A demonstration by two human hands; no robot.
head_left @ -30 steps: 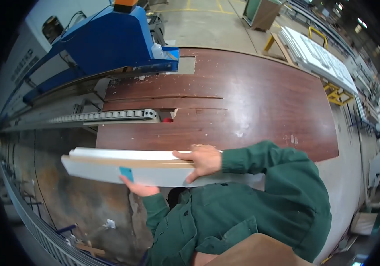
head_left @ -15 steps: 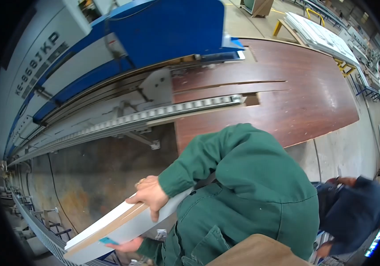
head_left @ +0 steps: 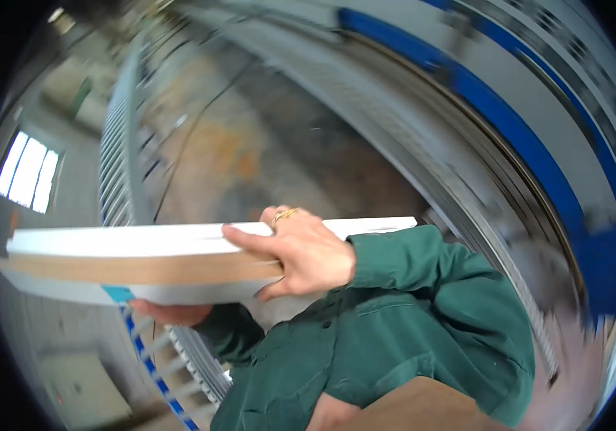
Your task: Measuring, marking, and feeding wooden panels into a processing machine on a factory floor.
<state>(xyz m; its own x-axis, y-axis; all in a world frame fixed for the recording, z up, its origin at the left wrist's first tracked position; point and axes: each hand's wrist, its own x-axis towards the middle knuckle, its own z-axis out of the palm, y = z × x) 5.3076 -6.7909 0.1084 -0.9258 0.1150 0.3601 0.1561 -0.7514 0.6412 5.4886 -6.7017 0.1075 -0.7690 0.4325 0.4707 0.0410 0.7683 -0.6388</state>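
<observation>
- White boards (head_left: 143,241) with a raw brown edge, stacked flat, sit level in front of your chest, held off any surface.
- A small blue tab (head_left: 117,293) shows on the lower edge of the stack, near your lower hand.
- Your right hand (head_left: 301,258) lies on top, fingers spread over the upper face and thumb hooked round the near edge, so the grip is clamped on the boards; a gold ring sits on one finger.
- Your left hand (head_left: 171,312) is under the stack, palm up, holding the boards from below; it seems to carry the weight while the top hand keeps the boards from sliding apart.
- Your green jacket (head_left: 408,330) fills the lower middle, its sleeve running to the right wrist.
- Below the boards a roller track (head_left: 178,359) with blue fittings curves away.
- Beyond lies a stained concrete floor (head_left: 250,158); to the right a grey and blue machine (head_left: 538,158) sweeps past, blurred.
- A bright window (head_left: 28,172) shows far left.
</observation>
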